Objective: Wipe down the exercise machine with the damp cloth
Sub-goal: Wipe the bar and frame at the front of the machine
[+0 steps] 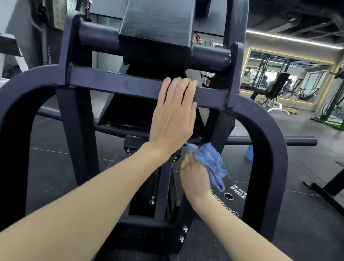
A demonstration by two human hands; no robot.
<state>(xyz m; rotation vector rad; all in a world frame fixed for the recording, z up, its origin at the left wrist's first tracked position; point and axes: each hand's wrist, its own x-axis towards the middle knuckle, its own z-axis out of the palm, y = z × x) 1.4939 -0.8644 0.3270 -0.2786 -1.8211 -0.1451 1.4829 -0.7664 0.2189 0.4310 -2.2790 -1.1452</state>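
A black steel exercise machine (pixel 116 83) fills the view, with a horizontal crossbar at mid height and a padded block above it. My left hand (pixel 172 117) lies over the crossbar, fingers hooked over its top edge. Lower and to the right, my right hand (pixel 193 174) grips a bunched blue cloth (pixel 210 161). The cloth presses against an upright strut (pixel 217 125) of the frame, just below the crossbar.
A 20 kg weight plate (pixel 234 195) lies on the dark rubber floor behind the cloth. A black bench frame (pixel 339 181) stands at right, a blue cylinder (pixel 249 152) beyond the frame. Racks, a mirror and people are far back right.
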